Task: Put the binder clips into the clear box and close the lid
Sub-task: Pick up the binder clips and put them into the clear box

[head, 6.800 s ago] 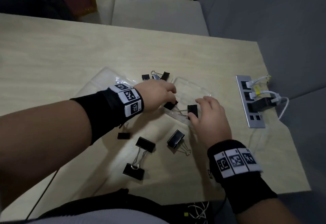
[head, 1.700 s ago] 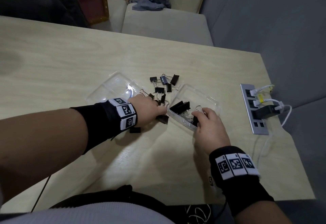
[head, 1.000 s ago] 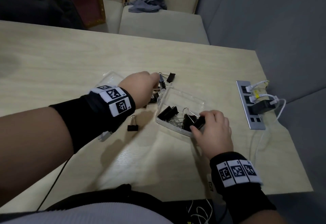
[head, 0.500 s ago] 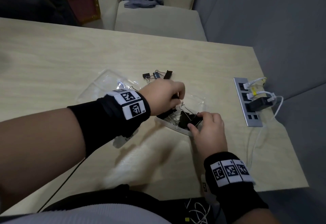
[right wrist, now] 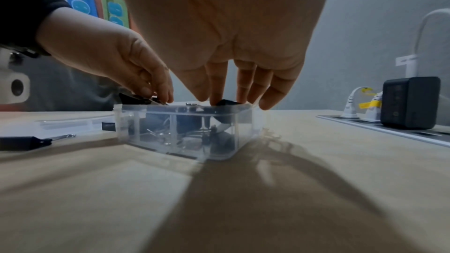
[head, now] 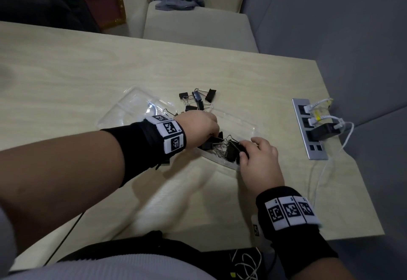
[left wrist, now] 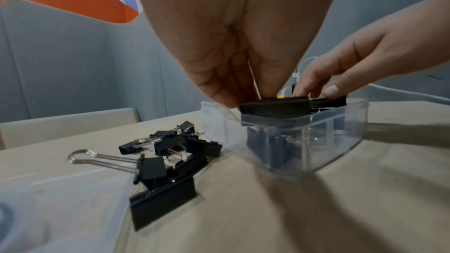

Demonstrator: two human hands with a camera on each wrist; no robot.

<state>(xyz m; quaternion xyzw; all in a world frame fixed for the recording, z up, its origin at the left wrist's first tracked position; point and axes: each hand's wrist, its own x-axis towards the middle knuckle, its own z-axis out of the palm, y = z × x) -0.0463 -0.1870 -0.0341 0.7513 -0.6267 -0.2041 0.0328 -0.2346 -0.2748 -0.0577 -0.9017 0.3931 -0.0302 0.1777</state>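
The clear box (head: 247,124) stands in the middle of the table with several black binder clips (head: 222,147) inside. My left hand (head: 214,133) is over its left end and pinches a black clip (left wrist: 272,106) at the rim. At the near right end my right hand (head: 244,149) pinches another clip (right wrist: 225,102) in the box (right wrist: 182,128). The clear lid (head: 132,107) lies flat to the left. Several loose clips (head: 198,100) lie behind the box, with more (left wrist: 170,141) between the box (left wrist: 316,141) and the lid (left wrist: 60,199), a large one (left wrist: 160,195) nearest.
A metal power strip (head: 308,129) with white plugs and a black adapter (head: 323,133) is set into the table at the right, and a white cable trails toward me. The table's right edge is just past it. A padded seat (head: 198,30) stands beyond the far edge.
My left hand came back from the loose pile behind the box to the box's left end with a clip. My right hand stayed on its clip in the box.
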